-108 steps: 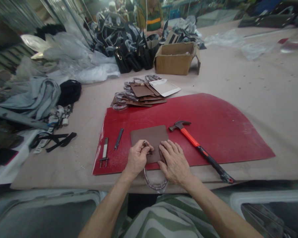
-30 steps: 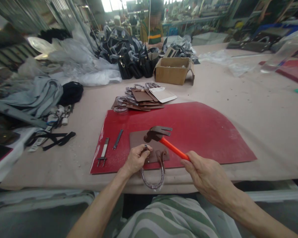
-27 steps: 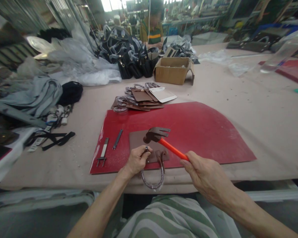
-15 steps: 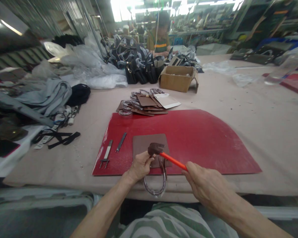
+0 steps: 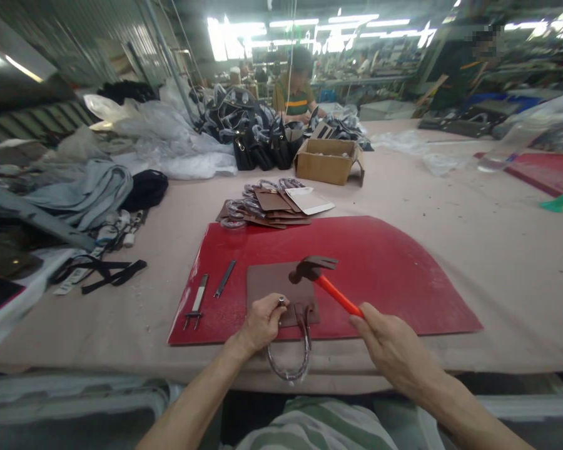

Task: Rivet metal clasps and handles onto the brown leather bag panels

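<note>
My right hand point(image 5: 387, 337) is closed round the orange handle of a claw hammer point(image 5: 314, 269), its dark head raised above the board. In my left hand point(image 5: 264, 322) a small metal punch point(image 5: 281, 301) is pinched; only its round top shows and its lower end is hidden by the fingers. Under that hand lies a flat brown leather panel point(image 5: 267, 278), on a red board point(image 5: 370, 269). A plastic-wrapped loop handle point(image 5: 288, 377) joins the panel's near edge and hangs past the board toward me.
Left on the board lie a two-pronged tool point(image 5: 198, 303) and a thin metal tool point(image 5: 225, 278). Beyond it are stacked brown panels with handles point(image 5: 272, 206) and a cardboard box point(image 5: 326, 164). Black bags point(image 5: 260, 147) are heaped further back, near a seated person point(image 5: 293, 94).
The hammer head has come up and to the right, away from the punch top, which now shows. My left hand stays at the panel. The whole view has shifted slightly.
</note>
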A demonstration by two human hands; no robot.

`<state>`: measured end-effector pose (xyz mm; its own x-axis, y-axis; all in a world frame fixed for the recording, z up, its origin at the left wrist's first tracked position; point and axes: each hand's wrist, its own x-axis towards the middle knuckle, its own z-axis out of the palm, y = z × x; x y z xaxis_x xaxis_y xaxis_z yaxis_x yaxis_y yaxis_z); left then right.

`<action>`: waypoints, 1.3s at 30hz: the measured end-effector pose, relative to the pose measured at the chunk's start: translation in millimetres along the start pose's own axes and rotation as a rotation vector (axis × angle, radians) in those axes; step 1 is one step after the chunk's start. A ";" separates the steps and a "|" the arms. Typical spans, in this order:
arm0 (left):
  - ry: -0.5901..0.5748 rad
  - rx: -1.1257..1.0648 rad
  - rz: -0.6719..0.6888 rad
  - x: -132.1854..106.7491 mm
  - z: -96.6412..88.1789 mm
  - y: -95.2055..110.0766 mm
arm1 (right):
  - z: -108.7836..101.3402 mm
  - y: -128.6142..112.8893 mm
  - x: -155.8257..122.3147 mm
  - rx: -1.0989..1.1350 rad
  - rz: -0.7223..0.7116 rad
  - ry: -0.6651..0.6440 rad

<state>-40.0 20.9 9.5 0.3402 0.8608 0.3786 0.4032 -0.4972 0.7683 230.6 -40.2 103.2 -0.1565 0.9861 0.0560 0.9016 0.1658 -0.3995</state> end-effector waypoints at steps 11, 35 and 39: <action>-0.024 -0.040 -0.075 -4.2 0.5 3.7 | 52.5 -1.5 28.3 -0.113 -0.112 0.168; 0.433 -0.083 -0.777 -15.2 -45.1 21.8 | 148.0 -27.4 3.3 -0.048 -0.390 0.461; 0.435 -0.369 -0.834 -12.9 -41.7 27.2 | 147.7 -28.1 11.4 -0.034 -0.417 0.477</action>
<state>-68.8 0.8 47.1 -0.2992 0.9198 -0.2539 0.0580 0.2831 0.9573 143.9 -35.4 -20.1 -0.3073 0.7342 0.6054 0.8175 0.5293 -0.2270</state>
